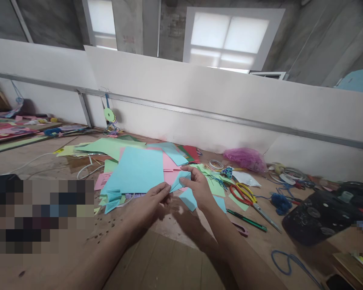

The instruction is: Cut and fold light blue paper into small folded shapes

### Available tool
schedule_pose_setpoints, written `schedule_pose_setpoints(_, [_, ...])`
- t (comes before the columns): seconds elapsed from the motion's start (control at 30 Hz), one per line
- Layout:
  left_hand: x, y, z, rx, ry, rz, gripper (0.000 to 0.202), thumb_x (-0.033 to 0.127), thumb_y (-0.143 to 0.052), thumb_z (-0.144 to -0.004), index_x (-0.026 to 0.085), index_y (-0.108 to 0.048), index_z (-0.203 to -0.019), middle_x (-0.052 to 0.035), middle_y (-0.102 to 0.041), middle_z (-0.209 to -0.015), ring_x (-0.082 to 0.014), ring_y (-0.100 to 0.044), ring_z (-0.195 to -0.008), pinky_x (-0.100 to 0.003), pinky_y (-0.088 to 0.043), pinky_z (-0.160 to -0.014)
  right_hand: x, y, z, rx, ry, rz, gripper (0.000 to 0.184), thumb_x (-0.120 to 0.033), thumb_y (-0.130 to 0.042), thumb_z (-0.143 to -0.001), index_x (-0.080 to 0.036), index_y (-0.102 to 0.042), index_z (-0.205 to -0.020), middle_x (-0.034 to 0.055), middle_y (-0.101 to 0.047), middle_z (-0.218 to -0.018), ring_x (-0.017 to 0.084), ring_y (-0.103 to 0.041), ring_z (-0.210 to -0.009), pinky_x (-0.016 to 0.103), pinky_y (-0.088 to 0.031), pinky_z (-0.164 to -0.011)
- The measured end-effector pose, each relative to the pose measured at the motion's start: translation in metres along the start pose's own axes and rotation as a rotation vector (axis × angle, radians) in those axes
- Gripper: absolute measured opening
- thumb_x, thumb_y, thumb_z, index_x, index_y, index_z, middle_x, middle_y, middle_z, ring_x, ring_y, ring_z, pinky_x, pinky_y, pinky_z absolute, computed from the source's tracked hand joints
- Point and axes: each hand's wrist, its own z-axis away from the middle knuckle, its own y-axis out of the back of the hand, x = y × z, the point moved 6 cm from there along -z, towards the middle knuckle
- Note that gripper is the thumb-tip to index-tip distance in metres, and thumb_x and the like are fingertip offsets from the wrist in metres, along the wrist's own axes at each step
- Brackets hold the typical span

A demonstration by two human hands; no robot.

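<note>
My left hand (161, 195) is nearly closed, thumb and fingers pinching the near-left tip of a small folded light-blue paper (179, 182). My right hand (197, 186) is partly curled, gripping that same piece at its right end between thumb and fingers. The folded paper is above the bench (117, 237), between my two hands. Just left and far of it lies a large light-blue sheet (140, 169), partly over pink paper (170, 161). To the right lie scissors (245, 196) with red and yellow handles, a green-and-black cutter (247, 220) near them, and a blue yarn bundle (280, 203) farther right.
</note>
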Motion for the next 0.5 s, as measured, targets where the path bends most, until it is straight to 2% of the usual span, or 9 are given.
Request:
schedule_pose_setpoints(0.13, [-0.006,-0.007,0.001,-0.085,0.110,0.239,0.033,0.053,-0.054,-0.084,0.021,-0.058,-0.079,0.0005,-0.051,-0.071,-0.0130,-0.048,-0.055,-0.021,-0.036,-0.038,0.001,0.003,-0.001,0.019,0.004,0.016,0.036,-0.024,-0.069,-0.070,-0.021,-0.063,-0.105,-0.0031,-0.054,-0.071,0.013,-0.046,-0.063,0.026,-0.037,-0.060])
schedule_pose_setpoints(0.2, [-0.010,-0.009,-0.001,-0.126,0.146,0.324,0.029,0.048,-0.057,-0.084,0.020,-0.059,-0.078,0.0006,-0.050,-0.069,-0.0128,-0.048,-0.054,-0.020,-0.035,-0.037,0.001,0.004,-0.001,0.028,0.006,0.022,0.036,-0.025,-0.069,-0.070,-0.021,-0.063,-0.105,-0.0035,-0.053,-0.069,0.013,-0.046,-0.063,0.026,-0.037,-0.060])
schedule_pose_setpoints(0.37, [-0.010,-0.004,-0.004,-0.091,0.107,0.409,0.022,0.035,-0.068,-0.080,0.017,-0.060,-0.072,-0.0002,-0.056,-0.073,-0.0089,-0.051,-0.063,-0.017,-0.044,-0.059,0.001,0.003,-0.002,0.024,0.032,0.027,0.037,-0.026,-0.070,-0.069,-0.022,-0.063,-0.106,-0.0037,-0.053,-0.070,0.013,-0.045,-0.063,0.026,-0.038,-0.060])
schedule_pose_setpoints(0.5, [-0.005,-0.003,-0.004,-0.062,0.049,0.307,0.025,0.039,-0.068,-0.078,0.018,-0.059,-0.069,0.0009,-0.056,-0.072,-0.0095,-0.048,-0.063,-0.019,-0.041,-0.062,0.001,0.002,-0.002,0.016,0.041,0.012,0.038,-0.026,-0.070,-0.069,-0.021,-0.062,-0.106,-0.0033,-0.054,-0.071,0.013,-0.046,-0.063,0.026,-0.038,-0.060])
